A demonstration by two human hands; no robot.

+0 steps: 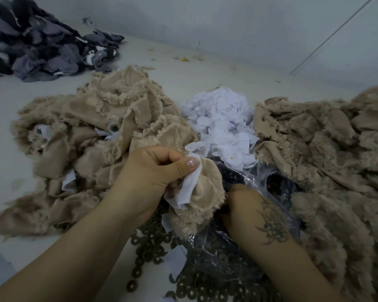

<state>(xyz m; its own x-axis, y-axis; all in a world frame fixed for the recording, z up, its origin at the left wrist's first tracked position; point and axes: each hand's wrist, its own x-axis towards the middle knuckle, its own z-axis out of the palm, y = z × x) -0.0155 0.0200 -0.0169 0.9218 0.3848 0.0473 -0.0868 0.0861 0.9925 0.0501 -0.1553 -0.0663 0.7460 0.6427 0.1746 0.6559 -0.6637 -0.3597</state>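
Note:
My left hand (153,171) grips a beige plush fabric piece (203,199) together with a white paper strip (191,186), thumb pressed on the strip. My right hand (249,210), tattooed on the back, sits just right of that piece with its fingers tucked under the fabric edge; the fingertips are hidden. Beneath both hands lies a clear plastic bag (268,177) of dark ring-shaped washers (205,275), some spilled on the table.
Heaps of beige plush pieces lie at the left (92,131) and the right (327,153). A pile of white paper tags (223,127) sits between them. Dark grey fabric scraps (37,44) are heaped at the far left. A pale wall (249,25) stands behind.

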